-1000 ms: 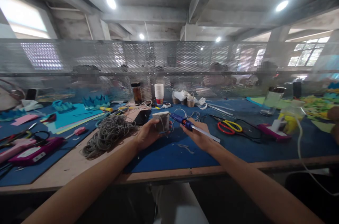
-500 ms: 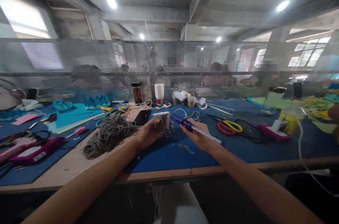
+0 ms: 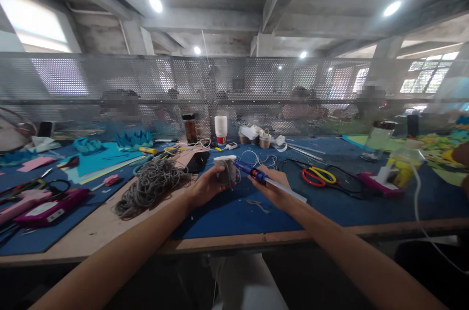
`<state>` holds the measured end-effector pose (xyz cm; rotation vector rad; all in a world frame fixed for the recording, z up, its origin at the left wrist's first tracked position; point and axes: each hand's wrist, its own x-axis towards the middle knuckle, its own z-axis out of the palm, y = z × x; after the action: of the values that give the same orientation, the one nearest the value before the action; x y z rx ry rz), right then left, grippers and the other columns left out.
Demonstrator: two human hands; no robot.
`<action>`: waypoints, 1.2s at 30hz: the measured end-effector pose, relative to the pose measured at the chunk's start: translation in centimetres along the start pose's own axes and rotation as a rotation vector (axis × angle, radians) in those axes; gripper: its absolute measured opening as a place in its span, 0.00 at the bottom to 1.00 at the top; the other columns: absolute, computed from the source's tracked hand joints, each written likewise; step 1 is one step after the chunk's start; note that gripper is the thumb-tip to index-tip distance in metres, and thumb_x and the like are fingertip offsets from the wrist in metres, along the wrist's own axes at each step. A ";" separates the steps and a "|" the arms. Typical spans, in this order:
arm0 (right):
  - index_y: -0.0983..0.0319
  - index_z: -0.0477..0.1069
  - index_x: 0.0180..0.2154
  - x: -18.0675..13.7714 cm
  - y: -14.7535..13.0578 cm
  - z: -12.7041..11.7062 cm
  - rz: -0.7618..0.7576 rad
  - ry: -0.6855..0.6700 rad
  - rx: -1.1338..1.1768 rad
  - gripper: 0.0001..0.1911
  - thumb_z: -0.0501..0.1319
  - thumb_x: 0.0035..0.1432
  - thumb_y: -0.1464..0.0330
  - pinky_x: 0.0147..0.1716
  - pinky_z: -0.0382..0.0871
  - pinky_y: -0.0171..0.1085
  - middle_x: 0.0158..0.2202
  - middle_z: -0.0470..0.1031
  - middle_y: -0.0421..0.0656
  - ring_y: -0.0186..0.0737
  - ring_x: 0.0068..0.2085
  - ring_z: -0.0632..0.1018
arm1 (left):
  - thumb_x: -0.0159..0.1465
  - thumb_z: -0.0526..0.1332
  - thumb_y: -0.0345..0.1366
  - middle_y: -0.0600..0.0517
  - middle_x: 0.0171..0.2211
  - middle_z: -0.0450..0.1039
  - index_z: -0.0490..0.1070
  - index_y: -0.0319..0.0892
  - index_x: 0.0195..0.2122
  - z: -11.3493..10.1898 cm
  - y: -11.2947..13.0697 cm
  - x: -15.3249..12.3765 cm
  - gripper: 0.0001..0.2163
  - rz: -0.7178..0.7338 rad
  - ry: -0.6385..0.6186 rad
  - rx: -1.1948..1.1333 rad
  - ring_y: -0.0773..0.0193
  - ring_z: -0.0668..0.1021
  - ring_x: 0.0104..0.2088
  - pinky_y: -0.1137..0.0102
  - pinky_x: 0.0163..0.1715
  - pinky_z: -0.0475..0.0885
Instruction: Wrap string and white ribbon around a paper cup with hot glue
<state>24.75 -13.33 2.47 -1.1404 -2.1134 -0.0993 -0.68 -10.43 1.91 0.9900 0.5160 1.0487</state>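
In my left hand (image 3: pixel 205 187) is a small cup (image 3: pixel 227 173) with a white rim and grey cord wound about its side; my fingers close around it. My right hand (image 3: pixel 275 187) grips a blue hot glue gun (image 3: pixel 255 172), from whose back end a clear glue stick (image 3: pixel 289 191) juts. The gun's nozzle points left and is at the cup's right side; whether it touches the cup I cannot tell. A tangled heap of grey cord (image 3: pixel 148 188) lies left of my left hand. Short cord scraps (image 3: pixel 258 206) rest on the blue mat below the hands.
Scissors with red and yellow handles (image 3: pixel 318 176) lie to the right, near a purple box (image 3: pixel 381 184) and a glass jar (image 3: pixel 379 140). Stacked paper cups (image 3: pixel 221 129) and a dark jar (image 3: pixel 189 128) stand behind. Another purple box (image 3: pixel 53 208) sits left. A perforated screen (image 3: pixel 252 90) closes the back.
My left hand has tipped the cup a little, so more of its white rim shows. The glue gun stays close beside it, shifted only slightly.
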 end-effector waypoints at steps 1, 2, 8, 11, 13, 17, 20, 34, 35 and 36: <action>0.58 0.70 0.38 0.0 0.0 0.0 -0.003 0.002 -0.004 0.14 0.56 0.70 0.55 0.30 0.59 0.33 0.29 0.76 0.40 0.41 0.30 0.78 | 0.65 0.62 0.35 0.42 0.46 0.82 0.77 0.38 0.51 -0.1 -0.1 0.1 0.14 -0.002 -0.002 0.003 0.51 0.82 0.48 0.55 0.53 0.74; 0.58 0.70 0.38 0.0 0.0 0.1 -0.007 0.002 -0.004 0.14 0.56 0.70 0.55 0.30 0.59 0.33 0.29 0.76 0.40 0.41 0.30 0.78 | 0.65 0.62 0.35 0.43 0.46 0.82 0.78 0.38 0.50 -0.2 -0.1 0.1 0.14 -0.003 -0.003 0.006 0.52 0.82 0.48 0.56 0.53 0.74; 0.58 0.70 0.39 -0.1 0.0 0.0 -0.059 -0.006 0.032 0.14 0.55 0.71 0.55 0.30 0.58 0.33 0.28 0.75 0.40 0.41 0.29 0.76 | 0.66 0.63 0.36 0.44 0.47 0.82 0.78 0.39 0.50 -0.8 -0.6 0.3 0.12 0.005 -0.017 0.036 0.54 0.81 0.48 0.57 0.54 0.74; 0.58 0.71 0.40 -0.1 0.1 0.2 -0.063 -0.017 0.000 0.14 0.55 0.71 0.56 0.30 0.57 0.34 0.28 0.75 0.40 0.41 0.30 0.77 | 0.67 0.64 0.35 0.44 0.45 0.82 0.78 0.39 0.50 -0.7 -0.7 0.3 0.12 0.013 -0.027 0.050 0.54 0.81 0.47 0.57 0.53 0.74; 0.58 0.71 0.41 -0.1 0.2 0.3 -0.066 -0.023 -0.024 0.13 0.55 0.70 0.57 0.31 0.57 0.34 0.29 0.76 0.41 0.42 0.30 0.77 | 0.66 0.64 0.35 0.45 0.45 0.82 0.78 0.40 0.50 -0.6 -0.7 0.3 0.12 0.022 -0.030 0.056 0.55 0.81 0.46 0.58 0.52 0.74; 0.58 0.71 0.42 0.0 0.2 0.4 -0.063 -0.033 -0.042 0.12 0.56 0.70 0.57 0.31 0.57 0.34 0.31 0.78 0.41 0.43 0.32 0.78 | 0.65 0.65 0.35 0.45 0.43 0.82 0.78 0.40 0.48 -0.2 -0.6 0.2 0.12 0.024 -0.030 0.066 0.55 0.82 0.45 0.60 0.50 0.74; 0.58 0.71 0.42 0.0 0.1 0.2 -0.060 -0.054 -0.037 0.13 0.56 0.70 0.57 0.31 0.57 0.34 0.30 0.78 0.41 0.43 0.32 0.78 | 0.65 0.65 0.35 0.46 0.43 0.82 0.78 0.40 0.49 0.0 -0.5 0.1 0.12 0.024 -0.022 0.063 0.56 0.82 0.44 0.60 0.50 0.74; 0.57 0.71 0.49 -0.6 0.9 -1.0 -0.050 0.042 0.028 0.12 0.57 0.70 0.59 0.36 0.63 0.36 0.35 0.80 0.42 0.44 0.35 0.79 | 0.64 0.64 0.35 0.40 0.46 0.82 0.76 0.36 0.53 0.2 0.2 -0.2 0.17 0.012 0.051 0.016 0.51 0.83 0.46 0.58 0.50 0.76; 0.58 0.71 0.50 -0.8 1.1 -1.3 -0.032 0.040 -0.002 0.12 0.58 0.70 0.60 0.36 0.63 0.36 0.37 0.81 0.44 0.45 0.35 0.79 | 0.64 0.64 0.35 0.40 0.46 0.82 0.75 0.36 0.53 0.3 0.3 -0.2 0.17 0.017 0.066 0.014 0.51 0.83 0.46 0.58 0.49 0.77; 0.58 0.71 0.51 -1.0 1.3 -1.6 -0.018 0.031 -0.038 0.13 0.59 0.69 0.61 0.37 0.64 0.37 0.39 0.81 0.45 0.46 0.36 0.79 | 0.63 0.64 0.35 0.40 0.47 0.82 0.75 0.36 0.53 0.4 0.4 -0.3 0.17 0.020 0.078 0.011 0.50 0.83 0.46 0.58 0.48 0.77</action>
<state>26.96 -13.90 2.69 -1.1348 -2.1032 -0.1654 -0.67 -10.84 2.44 0.9685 0.5777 1.1070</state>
